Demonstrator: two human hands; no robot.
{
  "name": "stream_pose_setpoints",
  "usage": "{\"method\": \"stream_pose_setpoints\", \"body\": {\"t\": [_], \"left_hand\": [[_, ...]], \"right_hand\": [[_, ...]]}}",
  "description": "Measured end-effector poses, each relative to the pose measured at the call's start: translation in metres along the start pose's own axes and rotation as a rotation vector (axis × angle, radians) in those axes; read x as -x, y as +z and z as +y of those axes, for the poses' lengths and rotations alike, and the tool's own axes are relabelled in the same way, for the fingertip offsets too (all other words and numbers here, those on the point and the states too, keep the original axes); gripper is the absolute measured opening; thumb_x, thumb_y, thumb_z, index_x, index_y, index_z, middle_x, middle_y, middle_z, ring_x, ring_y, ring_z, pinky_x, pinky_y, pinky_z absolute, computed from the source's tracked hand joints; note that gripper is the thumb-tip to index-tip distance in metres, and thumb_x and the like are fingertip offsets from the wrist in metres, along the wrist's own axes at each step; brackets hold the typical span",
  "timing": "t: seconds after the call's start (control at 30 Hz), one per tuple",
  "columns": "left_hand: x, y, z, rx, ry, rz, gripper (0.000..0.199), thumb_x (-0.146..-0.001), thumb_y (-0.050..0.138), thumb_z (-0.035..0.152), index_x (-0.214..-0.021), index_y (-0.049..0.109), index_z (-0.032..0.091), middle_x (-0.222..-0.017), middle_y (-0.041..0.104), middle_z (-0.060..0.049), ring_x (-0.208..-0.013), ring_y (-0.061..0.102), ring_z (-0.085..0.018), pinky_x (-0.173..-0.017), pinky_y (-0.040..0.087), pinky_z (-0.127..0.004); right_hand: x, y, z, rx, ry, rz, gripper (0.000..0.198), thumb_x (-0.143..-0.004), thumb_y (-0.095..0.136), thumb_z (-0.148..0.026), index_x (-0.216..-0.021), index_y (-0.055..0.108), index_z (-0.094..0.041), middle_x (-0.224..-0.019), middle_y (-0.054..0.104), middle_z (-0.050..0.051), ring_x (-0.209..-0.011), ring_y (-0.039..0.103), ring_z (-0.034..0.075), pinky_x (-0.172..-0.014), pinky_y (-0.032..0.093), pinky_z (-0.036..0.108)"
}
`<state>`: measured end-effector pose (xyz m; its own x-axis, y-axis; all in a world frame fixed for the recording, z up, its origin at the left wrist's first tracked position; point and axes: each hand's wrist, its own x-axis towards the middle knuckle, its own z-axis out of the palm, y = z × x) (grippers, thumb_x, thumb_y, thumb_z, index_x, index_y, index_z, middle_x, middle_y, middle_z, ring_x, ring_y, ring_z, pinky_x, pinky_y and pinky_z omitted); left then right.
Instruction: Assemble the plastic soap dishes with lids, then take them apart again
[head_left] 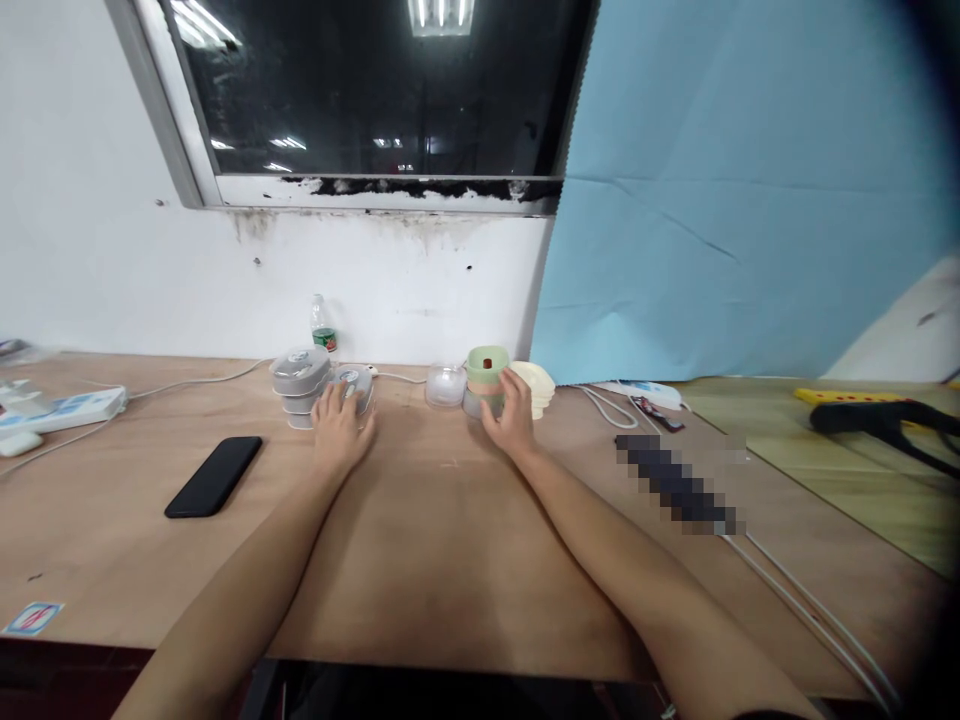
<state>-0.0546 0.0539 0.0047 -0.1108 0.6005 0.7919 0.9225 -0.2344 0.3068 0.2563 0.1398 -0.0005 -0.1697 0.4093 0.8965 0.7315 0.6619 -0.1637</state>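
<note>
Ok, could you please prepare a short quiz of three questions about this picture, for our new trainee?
1. True or false: the black phone lies to the right of the left hand.
2. Which hand is nearer to the green container: A) left, B) right?
3. What stands by the wall, behind the grey container stack?

Key: 1. False, it lies to the left. 2. B, the right hand. 3. A bottle.

The hands [341, 425] [514, 420] and forearms [615, 540] are bare, with a dark sleeve edge [776, 715] showing on the right.
</note>
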Motion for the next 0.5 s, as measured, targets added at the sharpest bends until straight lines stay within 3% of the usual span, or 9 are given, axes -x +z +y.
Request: {"method": "stream_pose_setpoints", "body": {"t": [0.13,0.23,0.5], "left_hand": [[-0.004,-0.002,-0.01,-0.104,-0.101,0.004,0.059,-0.079,0.062,0.045,-0.132,0.049,0.023,-0.149,0.034,-0.015,-0.138,0.024,-0.039,-0.108,0.018,-0.059],[-0.006,-0.001,-0.019,-0.129,-0.126,-0.024,0.063,-0.077,0.064,0.044,-0.134,0.047,0.022,-0.146,0.038,-0.016,-0.135,0.027,-0.041,-0.106,0.019,-0.062],[-0.005,0.015,-0.04,0.036,0.018,-0.004,0.051,-0.075,0.068,0.04,-0.122,0.057,0.023,-0.133,0.05,-0.014,-0.13,0.038,-0.037,-0.105,0.033,-0.054]], "right_hand": [[0.007,0.004,-0.022,-0.096,-0.132,-0.069,0.062,-0.084,0.053,-0.028,-0.14,0.029,-0.019,-0.135,0.042,0.017,-0.13,0.038,0.031,-0.105,0.037,0.056],[0.008,0.006,-0.034,-0.134,-0.183,-0.146,0.057,-0.084,0.052,-0.027,-0.139,0.034,-0.02,-0.133,0.045,0.016,-0.128,0.041,0.03,-0.104,0.039,0.054],[0.006,0.007,-0.027,-0.141,-0.155,-0.163,0.05,-0.085,0.051,-0.026,-0.134,0.043,-0.021,-0.131,0.048,0.013,-0.124,0.046,0.029,-0.102,0.041,0.052]]}}
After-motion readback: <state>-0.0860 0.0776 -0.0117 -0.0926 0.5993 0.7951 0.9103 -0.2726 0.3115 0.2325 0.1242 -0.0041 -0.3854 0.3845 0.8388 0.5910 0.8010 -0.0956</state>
